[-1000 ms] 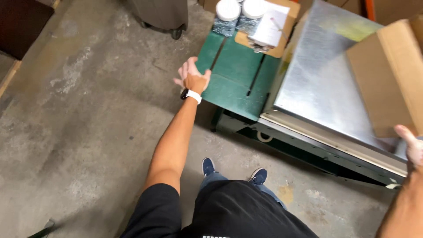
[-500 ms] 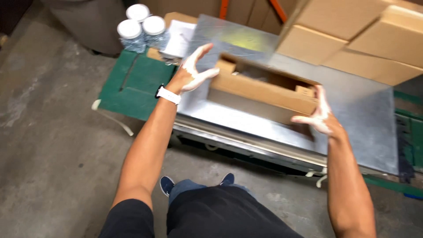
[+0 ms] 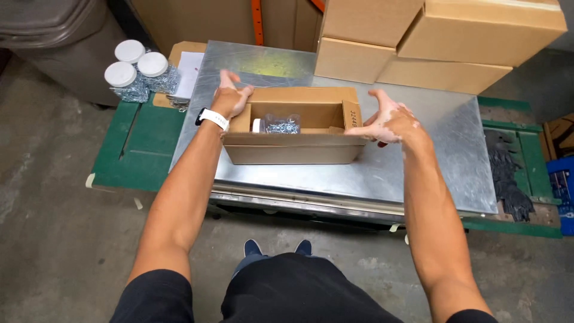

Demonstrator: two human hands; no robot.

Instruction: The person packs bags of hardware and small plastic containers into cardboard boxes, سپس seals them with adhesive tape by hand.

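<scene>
Item: open cardboard box, long and shallow, flaps up, standing near the middle of a bare metal sheet that serves as a tabletop; its long front wall runs parallel with the table's near edge and sits a little back from it. Contents: one clear jar of small metal fasteners, lying on its side at the left half of the box, white cap to the left; the right half of the box shows bare cardboard. Left hand: at the box's left end, fingers spread and curled over the end flap, a white wristband on the wrist; touching the cardboard, not clamped on it. Right hand: at the box's right end, fingers splayed wide, palm toward the end flap; whether it touches cannot be told. Surroundings: stacked closed cartons crowd the far right of the sheet, close behind the box. Three white-capped jars of fasteners stand together off the sheet's far left corner, beside a sheet of paper. A green bench top shows left of the sheet. Open room: bare metal to the box's right and in front; concrete floor below the near edge.
</scene>
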